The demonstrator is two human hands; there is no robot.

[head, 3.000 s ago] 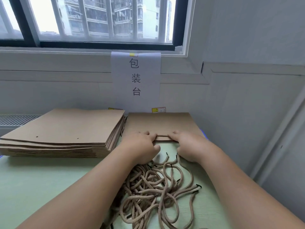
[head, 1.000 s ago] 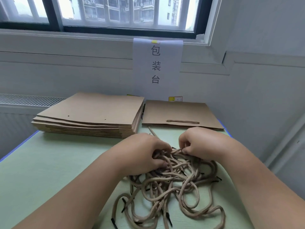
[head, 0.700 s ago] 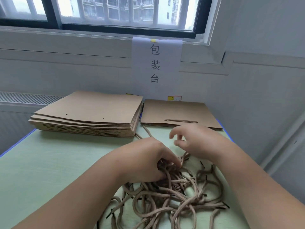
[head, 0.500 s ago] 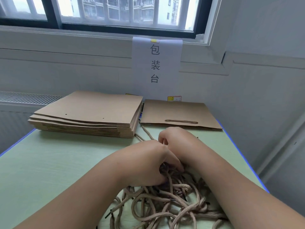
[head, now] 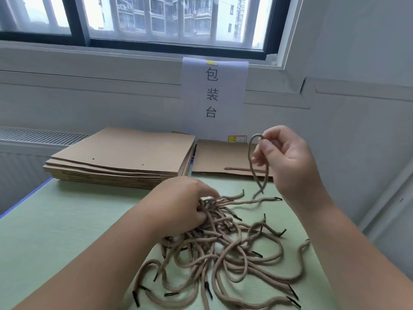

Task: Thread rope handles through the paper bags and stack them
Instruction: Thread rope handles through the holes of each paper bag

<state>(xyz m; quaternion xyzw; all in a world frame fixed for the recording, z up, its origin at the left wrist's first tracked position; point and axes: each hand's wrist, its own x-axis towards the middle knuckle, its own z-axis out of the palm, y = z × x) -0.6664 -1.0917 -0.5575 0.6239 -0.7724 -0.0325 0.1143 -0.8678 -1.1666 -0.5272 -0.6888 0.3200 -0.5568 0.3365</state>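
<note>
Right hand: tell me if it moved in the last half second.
Yes. The right hand rose off the rope pile, lifting one rope up across the threaded bag toward the wall sign.

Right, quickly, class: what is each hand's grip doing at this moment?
The left hand is closed, gripping strands in the rope pile.
The right hand is closed, pinching one rope held up above the pile.

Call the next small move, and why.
Probably lift the right hand higher until the single rope it pinches clears the rope pile. Its ends hang just above the tangle, which the left hand grips. The bag stack shows empty holes on top.
</note>
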